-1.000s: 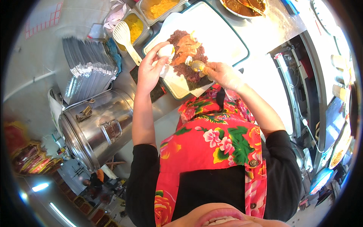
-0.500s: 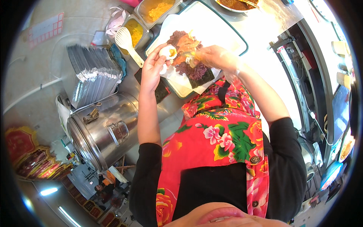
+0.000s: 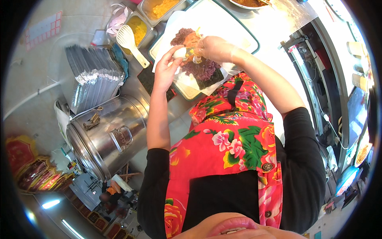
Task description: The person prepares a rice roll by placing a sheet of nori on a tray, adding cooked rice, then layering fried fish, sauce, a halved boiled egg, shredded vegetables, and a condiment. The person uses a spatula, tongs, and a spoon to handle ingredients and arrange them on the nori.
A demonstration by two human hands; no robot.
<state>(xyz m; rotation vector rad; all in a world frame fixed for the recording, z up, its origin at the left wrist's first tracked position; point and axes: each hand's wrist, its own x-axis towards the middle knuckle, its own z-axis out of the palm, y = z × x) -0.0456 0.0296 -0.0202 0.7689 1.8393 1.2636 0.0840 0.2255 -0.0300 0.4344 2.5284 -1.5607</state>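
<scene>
My left hand [image 3: 163, 71] is closed round a peeled boiled egg [image 3: 180, 53], its white facing up, at the left side of the food. Close beside it, over the middle of the food, my right hand [image 3: 217, 48] in a clear plastic glove has its fingers curled together. What lies in those fingertips is hard to make out; yellow and white bits show just under them. Beneath both hands, purple rice [image 3: 199, 71] is spread on a dark seaweed sheet [image 3: 213, 78], topped with orange-brown filling [image 3: 192, 40]. White paper [image 3: 169, 35] lies under it on a white board with a green rim [image 3: 258, 44].
A cream slotted rice paddle [image 3: 133, 44] leans by metal tubs of yellow food [image 3: 163, 8]. Stacked silvery bags [image 3: 95, 77] and a large steel drum [image 3: 109, 127] stand on the left. A bowl of brown sauce [image 3: 248, 4] sits at the far edge.
My left hand has tilted the egg, so its yolk no longer shows, and moved right. My right hand has shifted left and up, closer to the egg.
</scene>
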